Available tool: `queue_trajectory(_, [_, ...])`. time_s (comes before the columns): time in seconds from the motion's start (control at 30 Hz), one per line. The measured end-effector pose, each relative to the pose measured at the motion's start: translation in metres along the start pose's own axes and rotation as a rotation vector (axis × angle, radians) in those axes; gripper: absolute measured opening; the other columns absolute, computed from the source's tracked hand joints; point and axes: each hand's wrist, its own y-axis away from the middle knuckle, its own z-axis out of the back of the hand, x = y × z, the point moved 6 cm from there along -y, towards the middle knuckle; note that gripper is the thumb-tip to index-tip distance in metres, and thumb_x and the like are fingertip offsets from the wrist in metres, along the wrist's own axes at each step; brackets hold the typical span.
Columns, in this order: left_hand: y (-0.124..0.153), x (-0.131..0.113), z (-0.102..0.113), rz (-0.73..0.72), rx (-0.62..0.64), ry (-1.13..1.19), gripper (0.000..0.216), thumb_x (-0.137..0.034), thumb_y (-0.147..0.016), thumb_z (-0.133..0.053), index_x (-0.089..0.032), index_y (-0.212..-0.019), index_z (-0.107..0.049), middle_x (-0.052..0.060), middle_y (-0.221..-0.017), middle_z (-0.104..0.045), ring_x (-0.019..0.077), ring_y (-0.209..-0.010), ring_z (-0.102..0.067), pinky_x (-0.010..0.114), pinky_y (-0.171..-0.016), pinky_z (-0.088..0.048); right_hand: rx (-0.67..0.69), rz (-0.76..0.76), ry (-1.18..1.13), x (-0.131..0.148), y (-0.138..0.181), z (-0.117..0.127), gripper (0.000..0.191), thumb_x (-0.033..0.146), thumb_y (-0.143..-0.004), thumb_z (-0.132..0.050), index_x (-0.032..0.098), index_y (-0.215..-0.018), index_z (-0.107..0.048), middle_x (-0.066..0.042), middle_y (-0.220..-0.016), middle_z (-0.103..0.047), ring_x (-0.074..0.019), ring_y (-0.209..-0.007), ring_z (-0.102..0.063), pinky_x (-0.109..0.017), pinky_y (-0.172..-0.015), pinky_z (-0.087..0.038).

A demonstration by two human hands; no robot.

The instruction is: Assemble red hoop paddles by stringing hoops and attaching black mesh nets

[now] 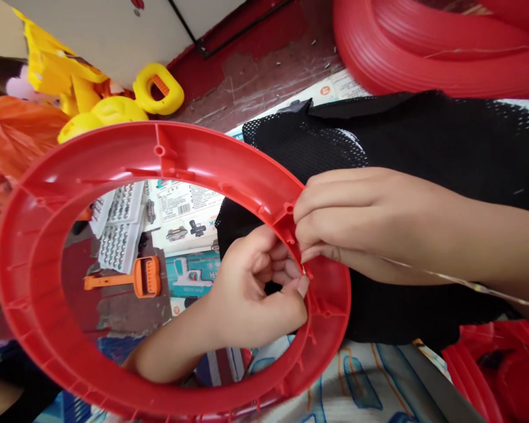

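A large red plastic ring (pixel 39 235) fills the left and middle of the head view, its ribbed underside facing me. My left hand (pixel 255 294) comes up through the ring's opening, fingers curled and pinching at the ring's inner right edge. My right hand (pixel 357 217) reaches in from the right, fingers closed over the same spot on the ring's band. A thin pale string (pixel 467 285) runs from under my right hand toward the right edge. Black mesh fabric (pixel 423 141) lies behind both hands.
More red rings (pixel 423 53) are stacked at the top right and another red ring (pixel 502 370) at the bottom right. Yellow plastic parts (pixel 114 100) and an orange bag (pixel 13 135) sit at the upper left. An orange tool (pixel 132 279) and printed boxes (pixel 189 235) show through the ring.
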Motion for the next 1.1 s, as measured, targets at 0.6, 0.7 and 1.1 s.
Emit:
queue_trajectory(0.6, [-0.0019,-0.0025,-0.0032,0.043,-0.143,-0.042,0.018,-0.007,-0.07,-0.065,-0.019,-0.08,-0.055,-0.002,-0.071,-0.064,0.0084,-0.055,-0.056,0.016,-0.048,-0.046,0.031,0.025,0.06,-0.0031,0.0024,-0.0052,0.019,0.016,-0.098,-0.048,0.013,-0.085,-0.062,-0.004,-0.089,-0.06,-0.0128,-0.08,-0.052,-0.025,-0.073,-0.045])
queue_trajectory(0.7, [-0.0015,-0.0018,-0.0024,0.06,-0.091,0.015,0.022,-0.003,-0.07,-0.062,-0.019,-0.085,-0.059,-0.003,-0.071,-0.065,0.0077,-0.056,-0.057,0.016,-0.05,-0.047,0.038,0.016,0.061,-0.0037,0.0027,-0.0052,0.022,0.018,-0.1,-0.046,0.013,-0.084,-0.061,-0.004,-0.089,-0.06,-0.0124,-0.081,-0.052,-0.025,-0.074,-0.044])
queue_trajectory(1.1, [-0.0041,-0.0023,-0.0024,0.048,-0.104,0.059,0.023,-0.001,-0.073,-0.061,-0.019,-0.087,-0.061,-0.005,-0.076,-0.068,0.0047,-0.058,-0.058,0.012,-0.054,-0.049,0.033,0.022,0.097,-0.0051,0.0016,-0.0057,0.025,0.018,-0.1,-0.042,0.013,-0.085,-0.061,-0.004,-0.091,-0.059,-0.013,-0.083,-0.054,-0.025,-0.076,-0.047])
